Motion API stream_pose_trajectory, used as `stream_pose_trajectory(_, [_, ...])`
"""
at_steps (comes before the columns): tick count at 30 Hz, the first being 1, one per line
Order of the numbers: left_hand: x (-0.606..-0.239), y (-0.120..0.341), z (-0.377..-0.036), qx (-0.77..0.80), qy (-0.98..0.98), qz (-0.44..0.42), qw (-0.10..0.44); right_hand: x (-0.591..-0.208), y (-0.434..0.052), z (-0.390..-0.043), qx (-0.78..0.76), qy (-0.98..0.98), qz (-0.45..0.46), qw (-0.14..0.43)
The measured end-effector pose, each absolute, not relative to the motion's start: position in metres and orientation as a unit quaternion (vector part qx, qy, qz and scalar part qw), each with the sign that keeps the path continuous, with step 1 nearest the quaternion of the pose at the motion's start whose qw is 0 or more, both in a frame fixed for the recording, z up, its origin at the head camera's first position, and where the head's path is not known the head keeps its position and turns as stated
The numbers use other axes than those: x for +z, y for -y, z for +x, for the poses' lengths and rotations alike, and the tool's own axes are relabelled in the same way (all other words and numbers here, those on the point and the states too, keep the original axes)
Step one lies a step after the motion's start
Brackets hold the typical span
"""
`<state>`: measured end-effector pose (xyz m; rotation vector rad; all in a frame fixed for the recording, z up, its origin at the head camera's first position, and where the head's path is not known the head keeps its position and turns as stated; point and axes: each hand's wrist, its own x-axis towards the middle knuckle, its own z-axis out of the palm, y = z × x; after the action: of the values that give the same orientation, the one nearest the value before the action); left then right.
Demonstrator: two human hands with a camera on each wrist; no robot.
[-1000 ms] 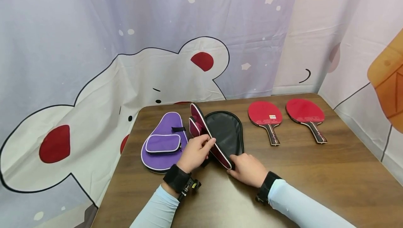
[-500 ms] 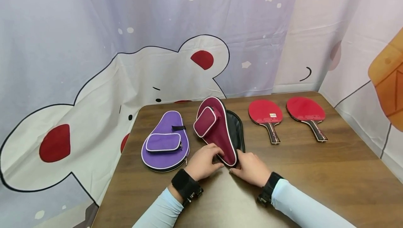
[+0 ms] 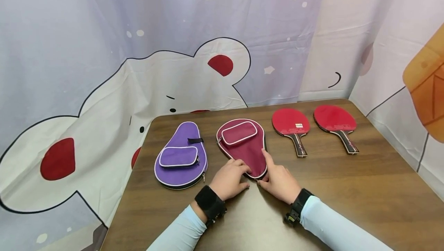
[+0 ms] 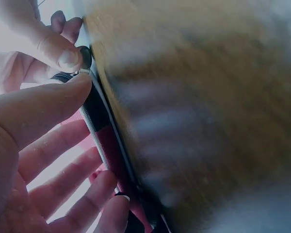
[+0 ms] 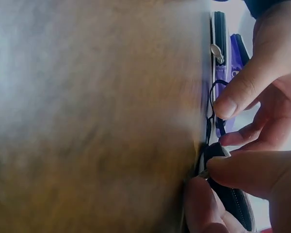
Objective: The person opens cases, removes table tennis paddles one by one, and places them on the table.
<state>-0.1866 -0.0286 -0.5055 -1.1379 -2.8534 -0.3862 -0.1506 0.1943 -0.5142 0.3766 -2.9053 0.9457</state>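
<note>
A burgundy table tennis paddle case (image 3: pixel 251 154) with white piping lies flat on the table, its narrow end toward me and its small zipped pocket uppermost. At that narrow end my right hand (image 3: pixel 280 181) pinches the zipper pull (image 5: pixel 203 174) between thumb and finger, with the index finger stretched along the case's right edge in the head view. My left hand (image 3: pixel 229 179) rests its fingers on the lower left of the case, thumb apart from them. The left wrist view shows those fingers (image 4: pixel 68 194) spread along the side of the case.
On the left lies a purple paddle case (image 3: pixel 184 135) with a front pocket. Two red table tennis paddles (image 3: pixel 290 121) (image 3: pixel 334 118) lie at the back right, handles toward me. A printed curtain (image 3: pixel 163 85) hangs behind the wooden table (image 3: pixel 347 189).
The burgundy case, earlier tilted up on edge with its black side partly showing, has swung down flat, pocket up. My left hand has shifted right toward its narrow end.
</note>
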Motion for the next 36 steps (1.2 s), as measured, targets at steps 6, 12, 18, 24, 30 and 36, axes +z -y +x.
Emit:
stream_pose_trajectory(6, [-0.5034, 0.0269, -0.1851, -0.119, 0.924, -0.364, 0.021, -0.5102, -0.1947, -0.1471, 0.282, 0.947, 0.148, 0.038])
stream_pose_trajectory(12, [-0.5041, 0.0264, -0.1839, -0.117, 0.925, -0.361, 0.022, -0.5095, -0.1933, -0.1457, 0.277, 0.949, 0.151, 0.028])
stream_pose_trajectory(18, [-0.5051, 0.0265, -0.1842, -0.11, 0.926, -0.361, 0.023, -0.5075, -0.193, -0.1445, 0.272, 0.948, 0.161, 0.041])
stream_pose_trajectory(24, [-0.5044, 0.0291, -0.184, -0.109, 0.925, -0.362, 0.024, -0.5064, -0.1921, -0.1448, 0.268, 0.946, 0.172, 0.049])
stream_pose_trajectory(30, [-0.5043, 0.0305, -0.1831, -0.11, 0.925, -0.363, 0.027, -0.5092, -0.193, -0.1476, 0.266, 0.945, 0.181, 0.063])
stream_pose_trajectory(36, [-0.5059, 0.0309, -0.1832, -0.108, 0.925, -0.364, 0.027, -0.5119, -0.1939, -0.1517, 0.247, 0.948, 0.186, 0.076])
